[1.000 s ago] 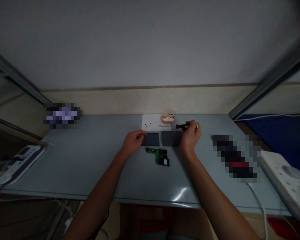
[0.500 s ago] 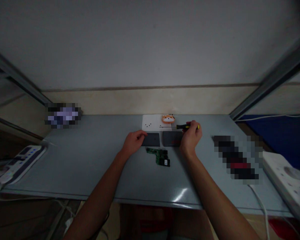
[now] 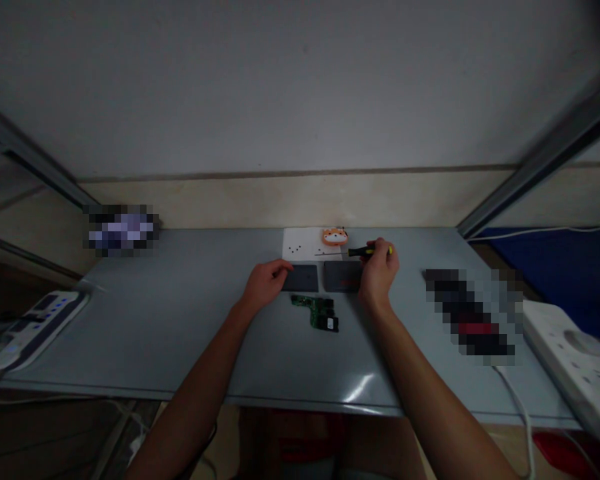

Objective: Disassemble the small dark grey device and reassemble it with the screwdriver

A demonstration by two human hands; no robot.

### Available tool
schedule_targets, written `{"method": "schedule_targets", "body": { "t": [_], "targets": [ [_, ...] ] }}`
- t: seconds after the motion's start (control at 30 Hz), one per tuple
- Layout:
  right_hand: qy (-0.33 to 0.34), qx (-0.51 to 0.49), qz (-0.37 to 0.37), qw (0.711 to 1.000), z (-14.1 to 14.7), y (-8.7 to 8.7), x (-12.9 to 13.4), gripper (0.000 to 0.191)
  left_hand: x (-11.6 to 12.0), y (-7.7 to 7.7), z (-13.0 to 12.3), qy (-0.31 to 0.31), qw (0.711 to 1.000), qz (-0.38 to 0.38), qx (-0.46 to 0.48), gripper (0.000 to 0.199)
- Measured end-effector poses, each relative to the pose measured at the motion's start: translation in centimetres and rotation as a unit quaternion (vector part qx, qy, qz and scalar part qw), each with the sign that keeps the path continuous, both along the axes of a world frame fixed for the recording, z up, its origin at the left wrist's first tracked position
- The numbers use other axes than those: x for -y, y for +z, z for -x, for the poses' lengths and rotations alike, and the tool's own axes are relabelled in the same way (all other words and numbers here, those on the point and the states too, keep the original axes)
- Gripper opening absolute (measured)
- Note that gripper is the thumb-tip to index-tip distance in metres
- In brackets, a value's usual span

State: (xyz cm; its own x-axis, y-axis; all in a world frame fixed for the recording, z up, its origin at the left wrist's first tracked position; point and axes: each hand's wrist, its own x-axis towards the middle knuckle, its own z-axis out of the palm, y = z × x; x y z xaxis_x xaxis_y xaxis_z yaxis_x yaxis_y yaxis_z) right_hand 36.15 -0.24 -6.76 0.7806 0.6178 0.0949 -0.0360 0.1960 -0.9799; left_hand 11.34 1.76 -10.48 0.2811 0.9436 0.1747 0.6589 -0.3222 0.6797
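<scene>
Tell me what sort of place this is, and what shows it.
Probably a desk in a living space, serving as a makeshift electronics bench: a screwdriver in the right hand, a green circuit board, and a white power strip at the right edge.

screwdriver point(image 3: 356, 252): black-yellow, pointing left | left panel point(image 3: 305, 279): dark, flat | right panel point(image 3: 340, 275): dark, flat, just beside
</scene>
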Motion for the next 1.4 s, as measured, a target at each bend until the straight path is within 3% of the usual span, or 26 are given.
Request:
{"method": "schedule_targets", "body": {
  "t": [0.77, 1.1, 1.4],
  "targets": [
    [0.103, 0.029, 0.054, 0.993, 0.2, 0.0, 0.2, 0.040, 0.4, 0.2, -0.3, 0.005, 1.000, -0.006, 0.014, 0.028],
    [0.103, -0.004, 0.095, 0.990, 0.1, 0.8, 0.4, 0.037, 0.2, 0.1, -0.2, 0.008, 1.000, -0.007, 0.011, 0.027],
    [0.103, 0.017, 0.077, 0.992, -0.1, 0.4, 0.3, 0.039, 0.3, 0.4, -0.4, 0.002, 1.000, -0.007, 0.003, 0.028]
  ]
}}
